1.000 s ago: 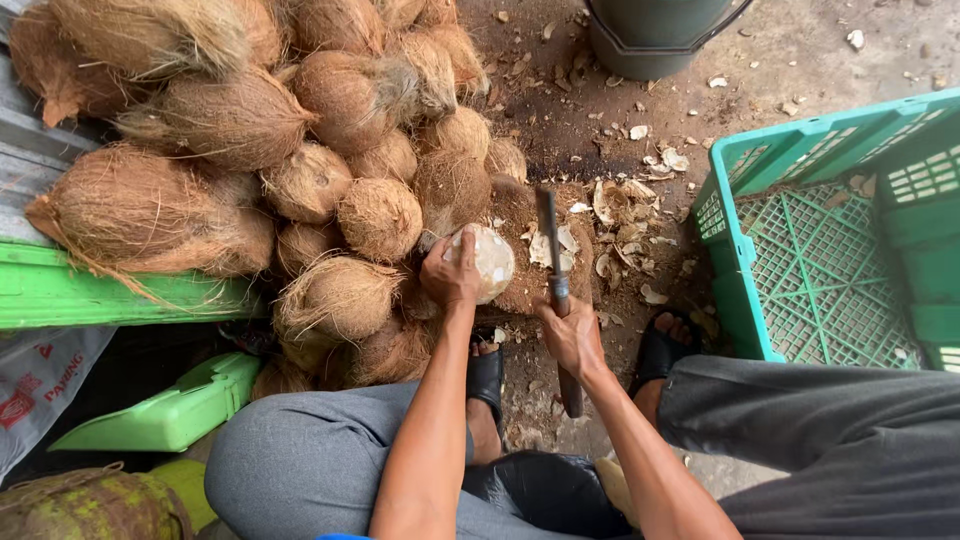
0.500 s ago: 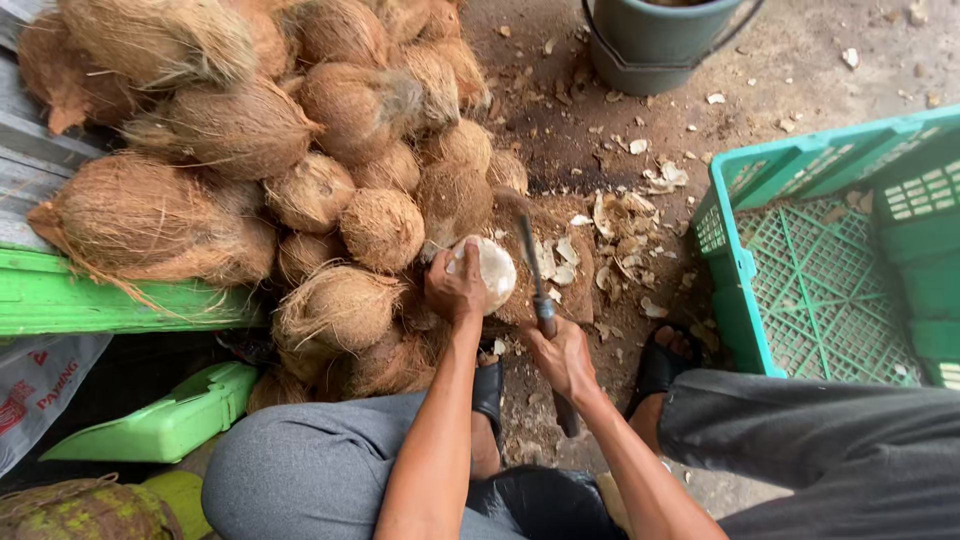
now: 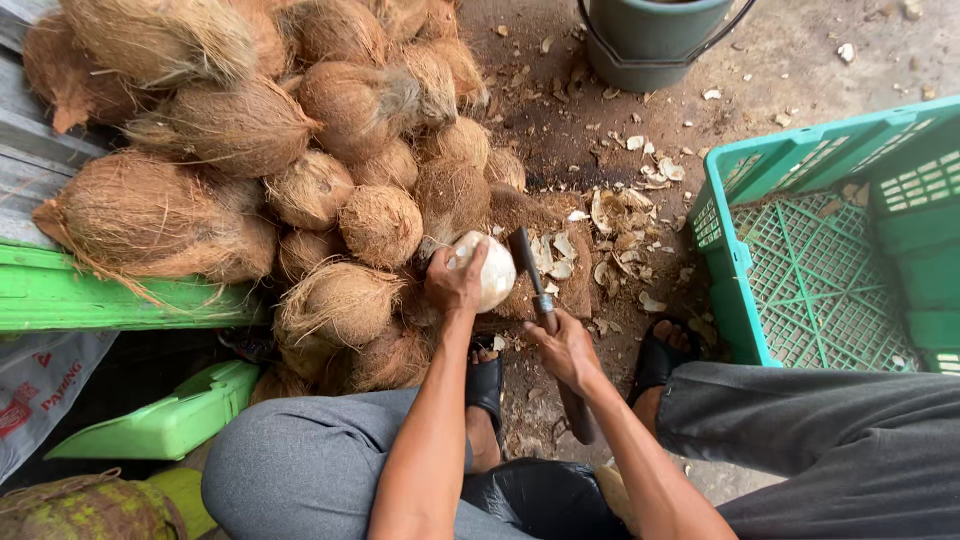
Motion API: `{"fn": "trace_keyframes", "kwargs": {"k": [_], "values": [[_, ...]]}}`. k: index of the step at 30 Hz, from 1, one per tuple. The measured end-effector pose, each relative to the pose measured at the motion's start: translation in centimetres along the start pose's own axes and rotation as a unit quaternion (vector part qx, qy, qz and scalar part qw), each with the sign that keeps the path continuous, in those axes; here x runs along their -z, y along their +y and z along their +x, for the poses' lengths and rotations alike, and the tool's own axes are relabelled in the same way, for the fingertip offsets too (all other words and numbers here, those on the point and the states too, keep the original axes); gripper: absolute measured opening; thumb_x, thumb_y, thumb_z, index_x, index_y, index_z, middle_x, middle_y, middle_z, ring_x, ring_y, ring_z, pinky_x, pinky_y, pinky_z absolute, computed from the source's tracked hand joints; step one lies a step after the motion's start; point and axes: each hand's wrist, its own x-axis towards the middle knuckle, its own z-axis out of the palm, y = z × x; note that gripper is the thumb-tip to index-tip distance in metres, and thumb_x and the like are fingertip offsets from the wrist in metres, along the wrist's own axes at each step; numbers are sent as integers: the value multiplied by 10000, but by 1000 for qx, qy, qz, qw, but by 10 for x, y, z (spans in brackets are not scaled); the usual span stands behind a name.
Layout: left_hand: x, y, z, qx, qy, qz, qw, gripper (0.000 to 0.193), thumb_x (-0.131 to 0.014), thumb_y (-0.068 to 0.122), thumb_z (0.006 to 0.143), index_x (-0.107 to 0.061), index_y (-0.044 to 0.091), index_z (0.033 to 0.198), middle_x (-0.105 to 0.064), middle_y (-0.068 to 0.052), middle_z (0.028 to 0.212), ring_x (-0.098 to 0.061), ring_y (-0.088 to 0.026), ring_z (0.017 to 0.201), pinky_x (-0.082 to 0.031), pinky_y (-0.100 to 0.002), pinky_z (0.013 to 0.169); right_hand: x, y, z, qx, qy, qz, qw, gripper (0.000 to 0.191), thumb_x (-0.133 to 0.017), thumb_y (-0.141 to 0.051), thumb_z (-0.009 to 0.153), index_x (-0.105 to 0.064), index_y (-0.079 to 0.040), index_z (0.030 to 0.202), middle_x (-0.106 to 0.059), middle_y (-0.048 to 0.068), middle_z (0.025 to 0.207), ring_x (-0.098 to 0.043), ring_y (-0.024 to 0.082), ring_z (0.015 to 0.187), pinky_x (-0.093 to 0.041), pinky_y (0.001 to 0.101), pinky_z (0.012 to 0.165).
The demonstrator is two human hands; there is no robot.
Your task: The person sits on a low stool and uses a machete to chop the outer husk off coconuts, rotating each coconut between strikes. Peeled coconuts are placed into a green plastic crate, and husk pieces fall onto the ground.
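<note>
Two bare hands work just beyond the seated person's knees. The left hand (image 3: 455, 285) has its fingers wrapped over a pale, peeled coconut (image 3: 490, 270), pressing it down on a wooden chopping block (image 3: 578, 290) on the ground. The right hand (image 3: 568, 350) is closed tight around the handle of a heavy knife (image 3: 535, 285); its dark blade points to the far side and lies just to the right of the pale coconut, over the block. Whether the blade touches the nut cannot be told.

To the left and far side rises a pile of brown, fibrous coconuts (image 3: 300, 160), the nearest of them touching the block. Pale shell chips (image 3: 625, 215) are scattered on the block and on the dirt floor beyond it. On the right stands a teal plastic crate (image 3: 720, 220) with a lattice bottom. At the far edge sits a dark green bucket (image 3: 650, 45). A green plastic tray (image 3: 170, 425) lies near the person's left knee, and a black sandal (image 3: 485, 385) shows between the legs.
</note>
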Motion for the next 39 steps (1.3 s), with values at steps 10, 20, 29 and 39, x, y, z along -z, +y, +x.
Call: {"fn": "trace_keyframes", "kwargs": {"k": [10, 20, 29, 39], "values": [[-10, 5, 3, -22, 20, 27, 999, 603, -611, 658, 887, -735, 150, 1188, -777, -88, 1135, -739, -217, 934, -562, -369, 795, 36, -42, -25, 186, 95, -27, 978, 264, -629, -376, 959, -556, -129, 1016, -568, 1, 689, -555, 155, 600, -493, 397, 560], [-11, -13, 13, -107, 12, 93, 990, 698, -569, 732, 877, -729, 135, 1202, -775, -115, 1061, -749, -223, 838, -585, -418, 670, 8, -25, -13, 123, 57, -75, 988, 342, -624, -431, 987, -625, -112, 864, -522, 0, 620, -466, 147, 538, -415, 384, 523], [-11, -14, 8, -124, 26, 85, 988, 720, -523, 731, 871, -748, 121, 1179, -773, -137, 1129, -754, -260, 929, -592, -434, 802, 1, 4, 13, 62, 9, -50, 997, 163, -576, -281, 988, -667, -147, 966, -617, 29, 668, -520, 154, 527, -428, 396, 502], [-4, -17, 18, -168, -40, 56, 983, 795, -480, 792, 874, -726, 108, 1196, -753, -146, 1157, -766, -237, 801, -602, -369, 634, 6, -5, 4, 183, 101, 46, 977, 314, -685, -383, 932, -713, -90, 822, -659, 1, 643, -509, 107, 506, -409, 320, 457]]}}
